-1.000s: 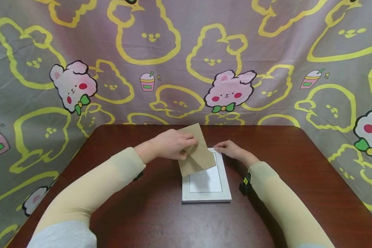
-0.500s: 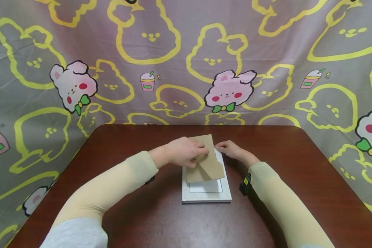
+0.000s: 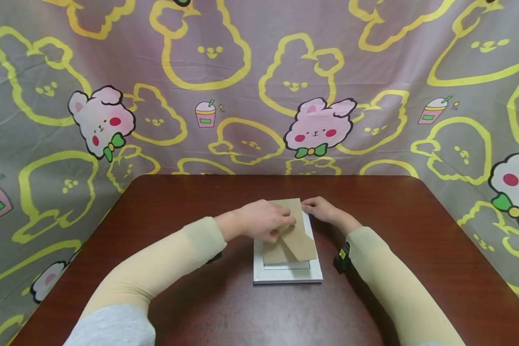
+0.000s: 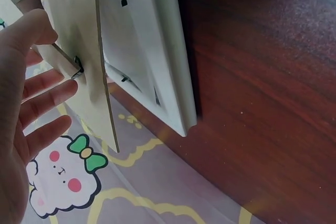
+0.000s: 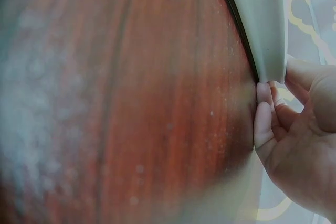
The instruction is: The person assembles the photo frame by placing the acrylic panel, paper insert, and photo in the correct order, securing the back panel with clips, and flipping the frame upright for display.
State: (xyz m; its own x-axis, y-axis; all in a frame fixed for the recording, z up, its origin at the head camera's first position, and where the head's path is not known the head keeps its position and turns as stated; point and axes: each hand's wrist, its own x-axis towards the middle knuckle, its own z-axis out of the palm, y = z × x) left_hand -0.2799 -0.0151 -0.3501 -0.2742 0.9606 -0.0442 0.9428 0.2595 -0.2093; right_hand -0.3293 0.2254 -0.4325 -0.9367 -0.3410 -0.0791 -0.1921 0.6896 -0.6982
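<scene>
A white picture frame lies face down near the middle of the table, a white sheet showing in its opening. Over it tilts a tan backing board with an easel stand attached. My left hand pinches that stand between thumb and fingers. In the left wrist view, the backing board leans just above the frame, beside a small metal hinge. My right hand holds the frame's far right corner, thumb and fingertips at its edge in the right wrist view.
The dark red-brown table reaches back to a curtain printed with cartoon rabbits, which hangs behind it and along both sides. A black wrist device sits on the right sleeve.
My left hand has carried the backing board rightward and lower over the picture frame, covering most of its opening. My right hand has stayed at the frame's corner.
</scene>
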